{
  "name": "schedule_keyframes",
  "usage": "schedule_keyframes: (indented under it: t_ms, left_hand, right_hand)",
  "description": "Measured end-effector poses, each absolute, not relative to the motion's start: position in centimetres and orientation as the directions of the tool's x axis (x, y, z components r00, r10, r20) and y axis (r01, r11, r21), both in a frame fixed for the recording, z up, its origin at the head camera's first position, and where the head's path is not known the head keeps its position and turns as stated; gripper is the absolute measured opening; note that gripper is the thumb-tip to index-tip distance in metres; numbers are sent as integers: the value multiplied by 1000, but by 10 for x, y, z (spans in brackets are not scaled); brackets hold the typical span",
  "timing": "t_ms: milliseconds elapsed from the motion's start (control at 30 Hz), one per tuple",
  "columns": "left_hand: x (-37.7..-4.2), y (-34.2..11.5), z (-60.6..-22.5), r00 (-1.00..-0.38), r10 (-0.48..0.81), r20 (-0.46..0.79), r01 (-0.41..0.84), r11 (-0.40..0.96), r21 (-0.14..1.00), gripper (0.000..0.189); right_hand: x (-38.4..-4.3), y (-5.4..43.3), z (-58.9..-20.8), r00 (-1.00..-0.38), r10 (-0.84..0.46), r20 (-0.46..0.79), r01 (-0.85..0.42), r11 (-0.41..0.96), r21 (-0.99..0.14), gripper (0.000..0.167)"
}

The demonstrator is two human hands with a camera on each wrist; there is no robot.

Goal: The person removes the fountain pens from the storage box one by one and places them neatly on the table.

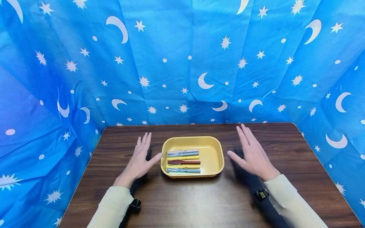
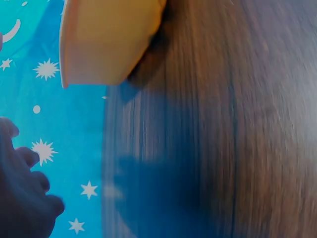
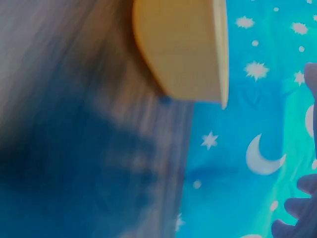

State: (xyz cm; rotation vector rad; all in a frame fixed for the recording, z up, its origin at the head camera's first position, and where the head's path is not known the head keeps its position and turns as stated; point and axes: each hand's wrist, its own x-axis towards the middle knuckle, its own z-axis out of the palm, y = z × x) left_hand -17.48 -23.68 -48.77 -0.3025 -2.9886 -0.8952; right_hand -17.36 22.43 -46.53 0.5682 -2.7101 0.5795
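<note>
A yellow rectangular tray (image 1: 212,158) with rounded corners sits on the table. Several pens (image 1: 183,162) lie side by side in its left half, coloured silver-blue, yellow and dark red. To the left of the tray is my left hand (image 1: 138,161), fingers extended and thumb tip at the rim; whether it touches I cannot tell. My right hand (image 1: 253,155) is held off the tray's right side, fingers straight, with a gap between thumb and rim. Both hands hold nothing. Each wrist view shows the tray's outer wall (image 2: 109,42) (image 3: 181,49) and part of that hand.
The dark wood-grain table (image 1: 199,202) carries the tray near its far edge. Blue cloth (image 1: 176,72) with white moons and stars hangs behind and on both sides. A small black device (image 1: 261,194) shows at the right wrist, another black piece (image 1: 135,205) at the left.
</note>
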Motion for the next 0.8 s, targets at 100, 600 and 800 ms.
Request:
schedule_keyframes:
  t_ms: [100, 600, 800]
  left_hand:
    - [-174, -236, -488, -978, 202, 47, 184, 744, 642, 93]
    - [-180, -231, -514, -937, 346, 46, 164, 320, 933, 74]
    - [-180, -237, -523, -921, 388, 31, 124, 218, 968, 75]
  right_hand:
    - [-176, 214, -454, -866, -369, 337, -479, 805, -351, 100]
    - [-192, 165, -418, -777, -595, 204, -601, 608, -519, 88]
    - [-205, 148, -408, -725, -677, 131, -609, 540, -582, 81]
